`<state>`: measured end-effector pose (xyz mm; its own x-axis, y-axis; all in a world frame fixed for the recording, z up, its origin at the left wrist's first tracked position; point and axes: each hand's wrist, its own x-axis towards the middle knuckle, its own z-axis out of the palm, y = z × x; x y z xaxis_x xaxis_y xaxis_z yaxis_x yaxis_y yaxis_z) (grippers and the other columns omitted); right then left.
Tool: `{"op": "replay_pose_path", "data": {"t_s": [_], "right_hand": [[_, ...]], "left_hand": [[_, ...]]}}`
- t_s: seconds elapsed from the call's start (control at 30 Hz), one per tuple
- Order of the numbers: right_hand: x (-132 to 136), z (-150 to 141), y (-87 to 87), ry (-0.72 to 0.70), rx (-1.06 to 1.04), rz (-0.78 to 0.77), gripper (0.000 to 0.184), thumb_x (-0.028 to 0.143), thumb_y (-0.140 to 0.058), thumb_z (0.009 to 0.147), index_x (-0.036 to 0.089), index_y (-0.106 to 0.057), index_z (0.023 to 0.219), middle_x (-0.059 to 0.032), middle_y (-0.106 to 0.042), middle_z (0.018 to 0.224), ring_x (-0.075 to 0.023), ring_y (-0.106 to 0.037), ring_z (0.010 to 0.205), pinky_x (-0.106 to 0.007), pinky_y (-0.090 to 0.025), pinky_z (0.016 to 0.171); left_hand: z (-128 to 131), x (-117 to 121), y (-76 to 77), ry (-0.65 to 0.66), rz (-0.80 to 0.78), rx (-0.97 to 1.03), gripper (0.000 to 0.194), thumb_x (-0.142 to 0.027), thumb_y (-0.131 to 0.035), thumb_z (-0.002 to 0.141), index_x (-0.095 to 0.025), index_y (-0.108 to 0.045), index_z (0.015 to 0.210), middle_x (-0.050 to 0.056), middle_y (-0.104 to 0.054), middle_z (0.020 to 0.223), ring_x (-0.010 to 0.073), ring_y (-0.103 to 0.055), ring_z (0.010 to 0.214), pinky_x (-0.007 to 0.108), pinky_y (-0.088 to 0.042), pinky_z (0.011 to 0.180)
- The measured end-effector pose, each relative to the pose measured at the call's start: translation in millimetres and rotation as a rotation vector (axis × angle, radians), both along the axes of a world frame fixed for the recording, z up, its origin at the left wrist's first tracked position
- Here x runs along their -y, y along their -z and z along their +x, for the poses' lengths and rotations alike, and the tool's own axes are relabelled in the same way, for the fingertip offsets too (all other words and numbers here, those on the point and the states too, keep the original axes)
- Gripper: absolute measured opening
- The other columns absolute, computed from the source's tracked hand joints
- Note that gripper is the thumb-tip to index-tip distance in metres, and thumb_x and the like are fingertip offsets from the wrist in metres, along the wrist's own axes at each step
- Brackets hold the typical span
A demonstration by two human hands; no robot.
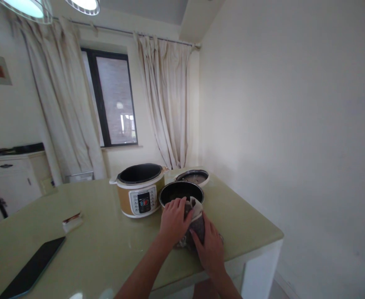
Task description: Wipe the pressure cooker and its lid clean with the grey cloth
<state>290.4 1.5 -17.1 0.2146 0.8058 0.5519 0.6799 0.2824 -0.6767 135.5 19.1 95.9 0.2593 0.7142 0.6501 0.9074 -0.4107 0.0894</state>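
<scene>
Both of my hands are on a bag with dark contents near the table's front edge. My left hand curls over the bag's pale opening from the left, its fingertips close to the rim of the dark inner pot. From the right, my right hand wraps round the bag's side, with the thumb across its front. What the bag holds looks dark and fine, but its kind cannot be made out. Just behind my hands stands the pot, its inside dark and partly hidden by the bag.
An electric pressure cooker with a button panel stands left of the pot, its top uncovered. Its round lid lies behind the pot. A black phone and a small white packet rest on the pale green table. A wall rises at the right.
</scene>
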Motion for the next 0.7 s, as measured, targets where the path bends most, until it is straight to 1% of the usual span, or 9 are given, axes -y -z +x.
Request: {"op": "replay_pose_path", "data": {"t_s": [0.03,0.1,0.2,0.27,0.4,0.47,0.57,0.63,0.7], "right_hand": [[-2.1,-0.1,-2.2,-0.015,-0.037,0.000,0.072,0.060,-0.057,0.097,0.025,-0.048,0.158,-0.0148,-0.061,0.150,-0.0380,-0.061,0.133,-0.057,-0.047,0.111],[-7.9,-0.3,-7.0,-0.059,-0.143,0.019,0.070,0.060,-0.053,0.099,0.023,-0.048,0.158,-0.0145,-0.058,0.153,-0.0356,-0.057,0.139,-0.054,-0.044,0.115],[-18.0,-0.9,-13.4,-0.091,-0.322,0.047,0.070,0.061,-0.049,0.101,0.022,-0.046,0.159,-0.0133,-0.052,0.160,-0.0312,-0.051,0.146,-0.050,-0.040,0.119],[-25.1,-1.7,-16.7,-0.078,-0.416,0.067,0.068,0.061,-0.048,0.101,0.021,-0.049,0.156,-0.0131,-0.054,0.158,-0.0294,-0.052,0.145,-0.047,-0.039,0.120],[-43.5,0.7,-22.0,-0.042,-0.535,0.089,0.063,0.063,-0.047,0.098,0.019,-0.063,0.140,-0.0144,-0.067,0.141,-0.0300,-0.062,0.131,-0.045,-0.045,0.115],[-56.7,7.3,-24.8,-0.031,-0.557,0.096,0.059,0.062,-0.047,0.097,0.019,-0.067,0.132,-0.0139,-0.072,0.133,-0.0301,-0.067,0.123,-0.045,-0.049,0.109],[-80.9,23.8,-30.5,-0.066,-0.508,0.132,0.057,0.059,-0.051,0.092,0.018,-0.070,0.126,-0.0153,-0.075,0.126,-0.0307,-0.071,0.114,-0.046,-0.054,0.102],[-97.5,33.9,-35.6,-0.105,-0.440,0.149,0.059,0.057,-0.054,0.086,0.015,-0.071,0.123,-0.0180,-0.077,0.120,-0.0318,-0.074,0.107,-0.047,-0.057,0.098],[-111.2,38.1,-41.1,-0.116,-0.381,0.158,0.056,0.055,-0.055,0.085,0.013,-0.073,0.118,-0.0186,-0.079,0.113,-0.0313,-0.075,0.101,-0.046,-0.058,0.093]], "left_hand": [[-1.1,-4.5,1.9,-0.009,-0.035,-0.042,0.031,-0.042,-0.054,0.104,-0.018,-0.073,0.110,0.012,-0.078,0.104,0.0287,-0.071,0.100,0.042,-0.046,0.092],[-1.5,-11.2,5.5,-0.021,-0.107,-0.107,0.043,-0.047,-0.046,0.107,-0.018,-0.074,0.091,0.011,-0.078,0.088,0.0282,-0.073,0.089,0.041,-0.045,0.086],[-2.2,-13.6,7.6,-0.016,-0.131,-0.108,0.055,-0.053,-0.041,0.108,-0.020,-0.073,0.078,0.011,-0.079,0.082,0.0266,-0.074,0.083,0.039,-0.043,0.080],[-5.6,-11.2,7.3,0.008,-0.122,-0.086,0.057,-0.053,-0.040,0.108,-0.021,-0.072,0.074,0.010,-0.079,0.079,0.0242,-0.074,0.079,0.036,-0.041,0.076],[-18.3,-5.6,8.1,0.046,-0.104,-0.062,0.050,-0.045,-0.036,0.110,-0.024,-0.072,0.082,0.006,-0.078,0.076,0.0214,-0.071,0.073,0.034,-0.038,0.071],[-24.9,-3.9,9.9,0.062,-0.099,-0.058,0.049,-0.041,-0.036,0.109,-0.024,-0.071,0.081,0.006,-0.078,0.075,0.0208,-0.070,0.071,0.034,-0.036,0.069],[-34.5,0.6,13.0,0.096,-0.098,-0.036,0.052,-0.039,-0.036,0.108,-0.023,-0.068,0.070,0.006,-0.075,0.070,0.0190,-0.068,0.067,0.035,-0.035,0.067],[-41.8,6.0,14.6,0.122,-0.099,-0.008,0.054,-0.042,-0.037,0.108,-0.023,-0.067,0.066,0.005,-0.073,0.066,0.0179,-0.067,0.065,0.035,-0.035,0.067],[-49.5,12.4,15.7,0.157,-0.103,0.017,0.053,-0.050,-0.043,0.105,-0.023,-0.068,0.066,0.004,-0.071,0.063,0.0178,-0.065,0.064,0.034,-0.036,0.068]]}}
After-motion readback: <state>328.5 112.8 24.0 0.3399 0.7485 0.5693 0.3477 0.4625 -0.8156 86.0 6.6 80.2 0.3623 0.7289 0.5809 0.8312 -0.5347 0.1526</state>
